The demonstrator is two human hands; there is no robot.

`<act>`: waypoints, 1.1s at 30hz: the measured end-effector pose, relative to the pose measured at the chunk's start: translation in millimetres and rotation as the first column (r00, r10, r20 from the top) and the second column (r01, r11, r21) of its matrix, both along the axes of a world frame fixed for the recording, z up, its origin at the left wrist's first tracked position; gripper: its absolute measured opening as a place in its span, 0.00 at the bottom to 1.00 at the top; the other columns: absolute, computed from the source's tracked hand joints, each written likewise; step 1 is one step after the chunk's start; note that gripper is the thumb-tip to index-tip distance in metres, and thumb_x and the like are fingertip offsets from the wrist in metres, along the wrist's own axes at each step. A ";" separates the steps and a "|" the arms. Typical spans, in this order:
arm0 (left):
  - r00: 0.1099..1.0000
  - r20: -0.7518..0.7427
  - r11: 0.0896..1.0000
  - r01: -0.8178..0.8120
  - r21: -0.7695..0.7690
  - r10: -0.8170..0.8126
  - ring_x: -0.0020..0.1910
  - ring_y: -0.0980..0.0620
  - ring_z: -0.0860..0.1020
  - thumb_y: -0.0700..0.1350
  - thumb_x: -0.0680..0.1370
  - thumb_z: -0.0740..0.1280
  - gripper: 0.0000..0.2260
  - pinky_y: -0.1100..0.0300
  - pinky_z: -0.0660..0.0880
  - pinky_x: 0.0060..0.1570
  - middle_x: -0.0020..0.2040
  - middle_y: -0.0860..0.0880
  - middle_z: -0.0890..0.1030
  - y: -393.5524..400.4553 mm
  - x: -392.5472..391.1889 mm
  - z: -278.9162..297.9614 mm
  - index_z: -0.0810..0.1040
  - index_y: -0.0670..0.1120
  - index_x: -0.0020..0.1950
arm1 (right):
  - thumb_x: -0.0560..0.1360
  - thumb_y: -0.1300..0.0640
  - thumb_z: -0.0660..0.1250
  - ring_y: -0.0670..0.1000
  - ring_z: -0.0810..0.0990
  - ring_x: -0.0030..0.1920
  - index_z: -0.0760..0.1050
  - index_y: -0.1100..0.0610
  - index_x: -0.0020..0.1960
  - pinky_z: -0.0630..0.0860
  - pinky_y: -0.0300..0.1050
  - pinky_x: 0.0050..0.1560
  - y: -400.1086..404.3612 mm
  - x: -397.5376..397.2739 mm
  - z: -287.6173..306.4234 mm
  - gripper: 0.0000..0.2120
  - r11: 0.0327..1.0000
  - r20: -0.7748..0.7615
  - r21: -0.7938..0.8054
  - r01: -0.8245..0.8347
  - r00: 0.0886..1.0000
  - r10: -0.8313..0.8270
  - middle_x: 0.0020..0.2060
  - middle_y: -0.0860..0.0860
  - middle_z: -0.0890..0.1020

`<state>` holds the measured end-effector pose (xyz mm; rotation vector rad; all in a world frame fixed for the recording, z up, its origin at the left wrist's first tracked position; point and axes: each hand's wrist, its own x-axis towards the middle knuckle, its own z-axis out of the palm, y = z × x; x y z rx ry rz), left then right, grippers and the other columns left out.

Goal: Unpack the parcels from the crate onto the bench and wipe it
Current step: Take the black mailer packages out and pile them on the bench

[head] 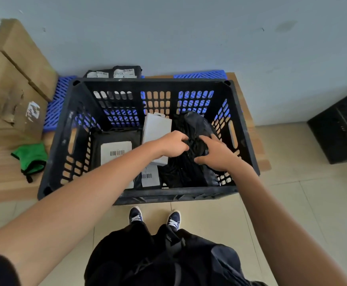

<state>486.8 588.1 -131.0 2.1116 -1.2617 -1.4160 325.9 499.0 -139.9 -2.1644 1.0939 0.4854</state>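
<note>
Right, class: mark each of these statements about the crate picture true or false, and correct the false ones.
1. Both hands grip the black plastic parcel inside the crate. True.
2. The green cloth lies inside the crate. False: it lies on the bench, left of the crate.
3. A white box stands in the crate. True.
4. No parcel has left the crate. False: labelled black parcels lie behind it.

A storeroom: stacked cardboard boxes point(11, 83), blue pallet point(55, 108), labelled parcels in a crate point(147, 195).
</note>
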 end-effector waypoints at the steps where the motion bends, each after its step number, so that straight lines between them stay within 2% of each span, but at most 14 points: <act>1: 1.000 -0.010 1.000 0.012 0.009 -0.012 0.49 0.49 0.79 0.39 0.84 0.62 0.19 0.58 0.74 0.45 0.64 0.43 0.80 -2.6 -3.7 -0.8 0.72 0.42 0.75 | 0.77 0.47 0.73 0.61 0.46 0.82 0.49 0.49 0.83 0.57 0.62 0.78 0.6 -1.2 -0.7 0.45 1.000 0.007 0.019 -0.001 1.000 0.001 0.83 0.57 0.46; 2: 1.000 -0.018 1.000 0.019 0.012 -0.019 0.43 0.52 0.76 0.37 0.83 0.61 0.18 0.60 0.71 0.39 0.59 0.44 0.81 -4.7 -6.7 -1.6 0.74 0.42 0.74 | 0.76 0.48 0.74 0.60 0.47 0.82 0.48 0.49 0.84 0.57 0.61 0.78 1.1 -2.0 -0.8 0.47 0.999 0.017 0.047 0.001 1.000 -0.002 0.83 0.57 0.47; 4: 0.999 -0.031 1.000 0.022 0.010 -0.022 0.41 0.52 0.75 0.35 0.82 0.59 0.19 0.61 0.70 0.36 0.57 0.43 0.82 -8.7 -11.4 -1.8 0.75 0.43 0.73 | 0.74 0.51 0.77 0.59 0.51 0.82 0.47 0.50 0.84 0.57 0.59 0.78 0.3 -2.2 -1.8 0.50 0.995 0.042 0.102 0.017 0.999 -0.022 0.82 0.57 0.49; 7: 0.997 -0.082 1.000 0.010 0.019 -0.009 0.52 0.41 0.80 0.35 0.82 0.59 0.20 0.57 0.74 0.43 0.64 0.38 0.80 -11.1 -18.5 -3.6 0.74 0.44 0.73 | 0.74 0.57 0.77 0.59 0.57 0.80 0.45 0.53 0.84 0.62 0.57 0.76 1.5 0.3 -3.9 0.51 0.995 0.062 0.089 0.052 0.996 -0.058 0.82 0.56 0.54; 10: 0.993 -0.118 0.999 -0.029 -0.014 0.027 0.51 0.46 0.79 0.35 0.80 0.61 0.19 0.60 0.74 0.42 0.62 0.41 0.82 -12.9 -20.0 -10.3 0.78 0.43 0.69 | 0.74 0.61 0.74 0.62 0.70 0.71 0.51 0.53 0.83 0.74 0.58 0.67 0.0 2.8 -6.4 0.45 0.993 0.075 0.010 0.116 0.990 -0.116 0.73 0.59 0.71; 12: 0.991 -0.123 0.999 -0.047 -0.026 0.043 0.58 0.45 0.79 0.33 0.78 0.61 0.19 0.54 0.77 0.55 0.61 0.42 0.82 -15.3 -18.5 -13.2 0.80 0.41 0.67 | 0.74 0.60 0.74 0.61 0.75 0.65 0.56 0.53 0.80 0.78 0.57 0.61 -0.8 4.2 -8.0 0.41 0.990 0.073 -0.016 0.139 0.988 -0.137 0.67 0.60 0.76; 14: 0.993 -0.102 0.997 -0.061 -0.036 0.057 0.65 0.44 0.78 0.34 0.78 0.62 0.19 0.49 0.73 0.68 0.64 0.42 0.82 -17.6 -16.7 -13.5 0.80 0.41 0.67 | 0.72 0.58 0.76 0.62 0.74 0.67 0.54 0.54 0.80 0.77 0.58 0.62 -1.2 6.6 -7.8 0.44 0.995 0.020 -0.032 0.097 0.995 -0.096 0.71 0.59 0.72; 17: 0.997 -0.062 0.997 -0.055 -0.052 0.052 0.74 0.47 0.71 0.36 0.80 0.63 0.23 0.50 0.66 0.75 0.73 0.44 0.76 -19.0 -11.7 -10.0 0.73 0.43 0.75 | 0.72 0.55 0.78 0.62 0.66 0.75 0.43 0.54 0.83 0.74 0.61 0.66 0.0 11.1 -6.8 0.54 0.998 -0.095 -0.063 0.011 0.995 -0.017 0.80 0.55 0.59; 19: 0.997 -0.059 0.995 -0.050 -0.084 0.045 0.74 0.48 0.71 0.37 0.80 0.62 0.22 0.49 0.65 0.76 0.73 0.45 0.75 -19.6 -5.8 -9.8 0.73 0.44 0.75 | 0.73 0.54 0.76 0.62 0.71 0.70 0.47 0.53 0.82 0.77 0.60 0.60 -2.4 13.4 -5.8 0.49 0.993 -0.121 -0.119 0.008 0.992 -0.022 0.76 0.55 0.66; 21: 0.996 -0.071 0.991 -0.071 -0.114 0.063 0.72 0.49 0.73 0.36 0.81 0.62 0.21 0.49 0.66 0.75 0.71 0.46 0.77 -20.1 1.5 -8.9 0.75 0.44 0.74 | 0.74 0.53 0.74 0.62 0.77 0.61 0.58 0.53 0.76 0.79 0.57 0.52 -5.6 14.4 -6.3 0.37 0.983 -0.085 -0.183 0.026 0.995 -0.042 0.65 0.56 0.75; 24: 0.991 -0.096 0.983 -0.110 -0.145 0.097 0.69 0.48 0.75 0.37 0.82 0.62 0.18 0.49 0.69 0.73 0.68 0.46 0.80 -19.4 12.2 -6.3 0.77 0.43 0.71 | 0.73 0.50 0.72 0.61 0.78 0.52 0.66 0.52 0.63 0.74 0.52 0.45 -7.0 14.8 -4.6 0.23 0.963 0.014 -0.250 0.101 0.995 -0.101 0.45 0.51 0.75; 26: 0.989 -0.097 0.978 -0.128 -0.164 0.113 0.68 0.48 0.76 0.38 0.82 0.63 0.17 0.49 0.70 0.72 0.67 0.46 0.80 -17.9 19.5 -4.6 0.78 0.43 0.71 | 0.73 0.47 0.71 0.60 0.78 0.48 0.67 0.52 0.60 0.74 0.51 0.43 -6.0 13.9 -3.7 0.20 0.951 0.056 -0.284 0.125 0.992 -0.114 0.42 0.50 0.73; 29: 0.987 -0.095 0.971 -0.147 -0.190 0.131 0.67 0.49 0.77 0.41 0.83 0.64 0.16 0.50 0.70 0.72 0.68 0.46 0.80 -14.7 31.4 -2.1 0.77 0.43 0.71 | 0.72 0.47 0.70 0.57 0.79 0.43 0.69 0.52 0.57 0.78 0.50 0.41 -3.4 10.1 -1.6 0.18 0.928 0.139 -0.322 0.186 0.979 -0.148 0.41 0.50 0.78; 33: 0.989 -0.055 0.958 -0.146 -0.248 0.136 0.67 0.50 0.76 0.42 0.83 0.66 0.18 0.58 0.70 0.67 0.68 0.46 0.79 -9.6 43.7 1.0 0.75 0.44 0.73 | 0.69 0.46 0.71 0.51 0.76 0.37 0.71 0.50 0.53 0.72 0.45 0.35 -0.5 5.6 5.4 0.16 0.889 0.267 -0.358 0.287 0.943 -0.197 0.38 0.46 0.77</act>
